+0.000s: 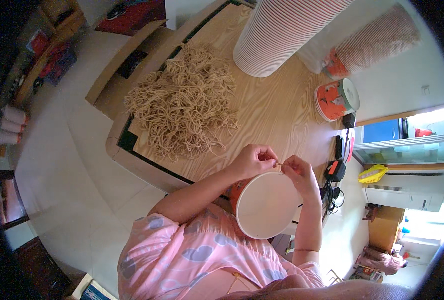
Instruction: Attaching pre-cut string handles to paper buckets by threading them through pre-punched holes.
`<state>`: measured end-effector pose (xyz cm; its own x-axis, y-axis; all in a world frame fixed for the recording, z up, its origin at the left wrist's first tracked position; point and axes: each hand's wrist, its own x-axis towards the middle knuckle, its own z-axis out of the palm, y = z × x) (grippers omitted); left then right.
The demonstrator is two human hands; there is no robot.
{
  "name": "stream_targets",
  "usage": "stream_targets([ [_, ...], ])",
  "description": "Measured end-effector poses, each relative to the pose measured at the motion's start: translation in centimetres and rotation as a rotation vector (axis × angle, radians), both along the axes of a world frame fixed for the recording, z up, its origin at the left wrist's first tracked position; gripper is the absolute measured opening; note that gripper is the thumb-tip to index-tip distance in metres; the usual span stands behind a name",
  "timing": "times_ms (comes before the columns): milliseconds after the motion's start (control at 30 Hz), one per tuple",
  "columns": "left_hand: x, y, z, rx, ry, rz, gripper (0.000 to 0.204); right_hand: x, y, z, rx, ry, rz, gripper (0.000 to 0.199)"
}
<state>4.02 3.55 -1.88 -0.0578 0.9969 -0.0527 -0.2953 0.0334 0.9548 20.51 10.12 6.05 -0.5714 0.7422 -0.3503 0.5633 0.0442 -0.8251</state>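
Observation:
A round paper bucket point(267, 205), white inside and orange outside, rests against my body at the near edge of the wooden table point(277, 110). Above its far rim my left hand point(252, 160) and my right hand point(297, 171) meet, both pinching a short piece of tan string point(279, 164) between the fingertips. A big loose heap of the same tan string pieces point(184, 105) lies on the table to the left of my hands.
A tall stack of white paper buckets point(282, 35) lies across the far table. A second stack in a plastic bag point(372, 42) and one orange bucket point(337, 99) sit at the right. Black chargers and cables point(336, 172) hang off the right edge. An open cardboard box point(127, 65) stands left of the table.

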Motion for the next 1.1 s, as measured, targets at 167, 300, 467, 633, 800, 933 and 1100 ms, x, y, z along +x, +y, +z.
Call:
stream_targets([
  [167,-0.4,-0.1,0.4,-0.013,-0.017,-0.015,0.009,-0.2,0.2,-0.4,-0.069,0.028,-0.003,0.006],
  [300,-0.6,0.0,0.0,-0.011,-0.011,-0.003,0.01,-0.4,0.5,-0.2,-0.19,0.032,-0.041,0.006],
  [467,-0.8,0.1,0.5,0.029,0.02,0.003,0.014,0.0,0.6,-0.7,-0.233,0.126,-0.041,0.007],
  [633,-0.5,0.4,0.3,0.107,0.148,-0.023,0.015,0.0,0.4,-1.2,-0.282,0.188,-0.06,0.008],
  [800,-0.5,0.5,0.5,0.082,0.193,-0.078,0.013,0.6,0.3,-1.7,-0.374,0.224,-0.081,0.01],
  [933,-0.8,0.4,1.2,0.03,0.008,-0.197,0.012,0.5,-0.5,-2.6,-0.533,0.439,-0.175,0.007],
  [1100,-1.3,0.6,-0.2,0.051,-0.225,-0.317,0.013,0.3,-1.2,-3.5,-0.67,0.646,-0.224,0.006],
])
